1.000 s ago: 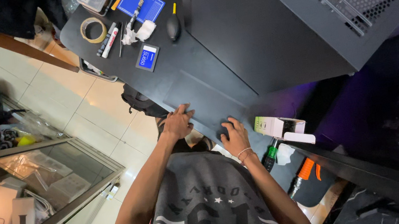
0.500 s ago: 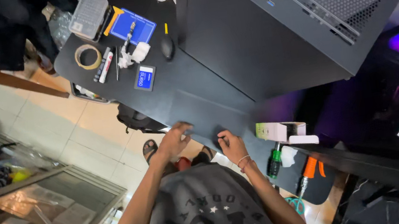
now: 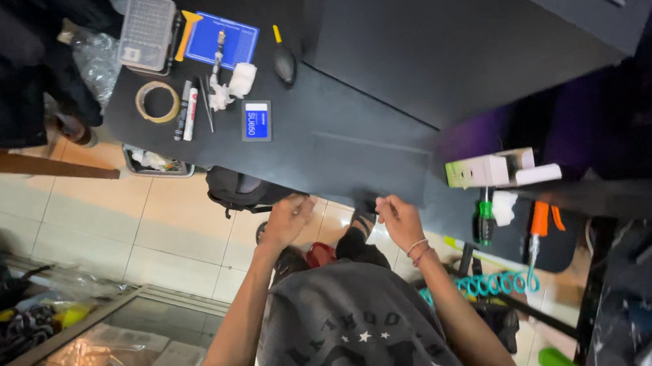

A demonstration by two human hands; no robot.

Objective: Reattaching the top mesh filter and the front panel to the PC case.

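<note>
From my feed, the big black metal computer case (image 3: 488,7) lies on the black bench (image 3: 319,133), and the flat dark rectangular panel (image 3: 370,164) lies just in front of it at the bench's near edge. It looks stiff, thin and slippery, best taken by its edges. My left hand (image 3: 288,218) curls closed over that edge; my right hand (image 3: 399,215) pinches a small pale piece I cannot identify.

Computer repair workshop, open PC case (image 3: 488,7), screwdrivers (image 3: 485,218), tape roll (image 3: 157,101), black workbench (image 3: 356,153)

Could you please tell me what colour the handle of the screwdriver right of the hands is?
Green screwdriver handle, seen in the head view.
</note>
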